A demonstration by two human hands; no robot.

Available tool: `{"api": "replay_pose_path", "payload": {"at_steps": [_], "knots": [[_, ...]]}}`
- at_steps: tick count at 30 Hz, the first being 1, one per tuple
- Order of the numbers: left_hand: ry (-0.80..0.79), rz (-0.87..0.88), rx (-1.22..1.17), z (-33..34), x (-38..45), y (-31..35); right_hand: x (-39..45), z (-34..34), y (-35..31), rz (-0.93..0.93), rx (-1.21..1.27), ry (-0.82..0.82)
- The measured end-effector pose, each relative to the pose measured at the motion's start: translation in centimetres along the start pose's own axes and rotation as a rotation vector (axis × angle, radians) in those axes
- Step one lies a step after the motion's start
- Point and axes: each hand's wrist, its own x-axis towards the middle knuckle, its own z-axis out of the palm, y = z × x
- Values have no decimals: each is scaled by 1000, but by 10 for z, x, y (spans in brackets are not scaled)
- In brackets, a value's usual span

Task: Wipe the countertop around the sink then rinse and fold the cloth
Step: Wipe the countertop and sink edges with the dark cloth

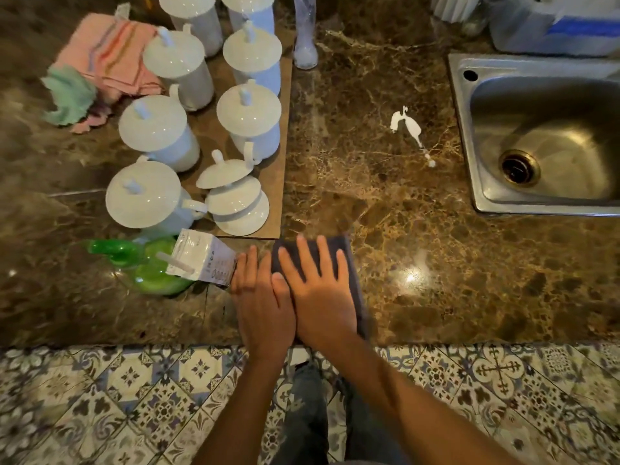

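Patterned floor tiles and denim-clad legs at bottom; two bare forearms reach up over the counter edge. Right hand lies flat, fingers spread, palm down on a dark grey cloth at the near edge of the brown marble countertop; pressing, not gripping. Left hand also flat and unclenched, just beside the right, its thumb side tucked under the right hand's thumb; whether it touches the cloth I cannot tell.

Just left of the left fingertips: a small white carton with a straw, leaning on a green spray bottle lying on its side. Beyond them a brown board crowded with white lidded mugs. Folded pink towel and crumpled green rag far left.

White spill on open marble, between board and steel sink, well apart from the cloth. Sink at right, basin dry-looking, drain visible.
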Motion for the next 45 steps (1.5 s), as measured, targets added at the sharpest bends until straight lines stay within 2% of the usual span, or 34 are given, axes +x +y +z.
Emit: {"api": "replay_pose_path", "payload": {"at_steps": [2,4,8,14,18,20,24,26,29,32,36,42,45], "knots": [[9,37,-13,0,-2,-4,-19,3,-3,-41,16,-65],[5,55,6,1,-2,-6,-13,-2,7,-79,27,-63],[-54,133,256,0,-1,-3,47,-16,45,-138,17,-56],[-116,126,441,4,2,2,153,-40,103,-30,-62,14],[-128,102,476,6,-1,3,182,-47,120,117,-39,43],[-101,77,452,8,0,7,166,-45,113,151,-45,74],[3,-54,169,14,21,44,74,-37,111,-50,-65,-32],[27,47,146,21,39,69,23,-34,125,-78,-73,-94],[-62,201,174,40,71,88,-9,-36,159,-10,-102,-125],[-138,203,262,54,88,88,22,-44,176,126,-112,-86],[-77,174,212,61,83,83,104,-49,170,202,-60,3],[-41,76,124,58,85,88,204,-55,134,75,-50,23],[-33,53,71,58,83,86,199,-51,117,-167,-70,-37]]}}
